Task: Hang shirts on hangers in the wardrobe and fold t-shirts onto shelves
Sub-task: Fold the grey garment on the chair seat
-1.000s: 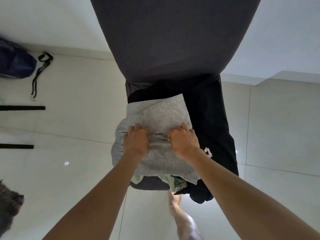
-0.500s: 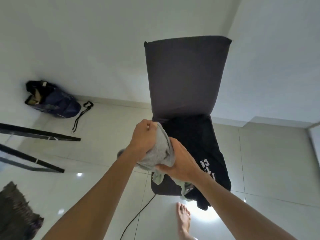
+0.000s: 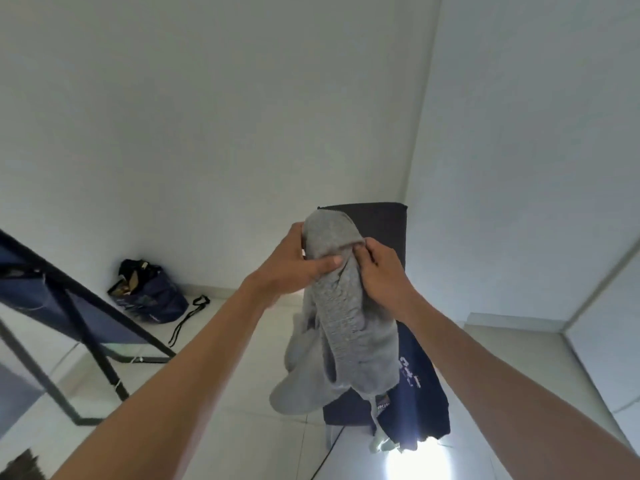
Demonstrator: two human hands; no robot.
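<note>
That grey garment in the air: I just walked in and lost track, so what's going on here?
A person is holding a soft grey knit garment up in front of them with both hands. The left hand grips its top from the left side, the right hand pinches the fabric on the right, and the rest hangs loose. Behind and below stands a dark upholstered chair with a dark navy printed t-shirt draped over its seat. No wardrobe or hanger is in view.

walls (image 3: 207, 116) – plain white | floor (image 3: 214, 427) – pale glossy tiles | dark chair (image 3: 384, 230) in corner
</note>
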